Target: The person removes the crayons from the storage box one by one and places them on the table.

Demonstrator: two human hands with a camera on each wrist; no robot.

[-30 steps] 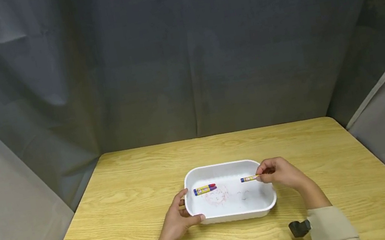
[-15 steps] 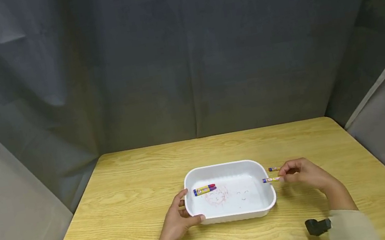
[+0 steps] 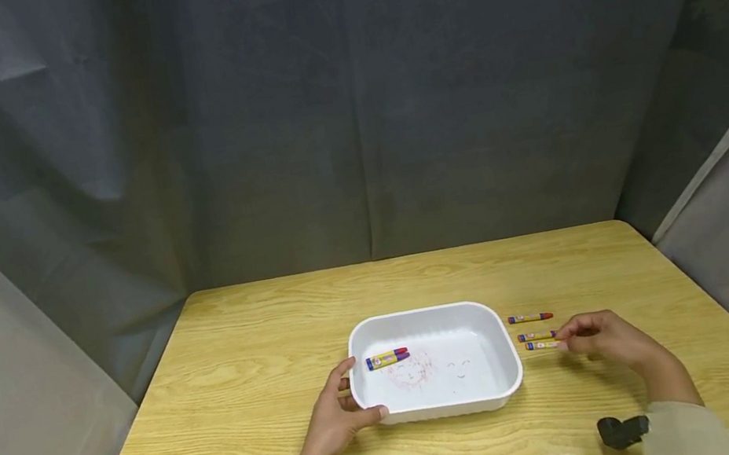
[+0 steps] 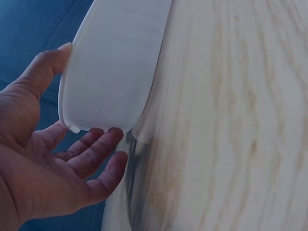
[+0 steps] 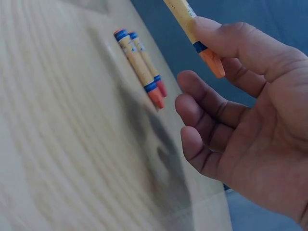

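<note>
In the head view my left hand [image 3: 337, 415] grips the left end of a white plastic tray [image 3: 444, 411], thumb on its front rim and fingers along the end wall. The left wrist view shows the tray's outer wall [image 4: 108, 67] between thumb and fingers. To the right of the tray, my right hand [image 3: 604, 337] pinches a crayon [image 3: 542, 345] between thumb and forefinger. That crayon has an orange tip [image 5: 211, 62] in the right wrist view, held off the table. Two crayons lie beyond it: one red-tipped [image 3: 529, 318], one orange-tipped [image 5: 139, 67].
Inside the tray, a red crayon [image 3: 386, 355] and a purple crayon [image 3: 389, 362] lie side by side at the left. Faint face drawings [image 3: 410, 372] mark its floor. All stand on a wood-grain table [image 3: 249, 357], with a dark curtain [image 3: 345, 103] behind.
My right hand has moved rightward out of the tray with a crayon, past its right rim. A crayon it carried beside that one now lies on the table. The left hand stayed put.
</note>
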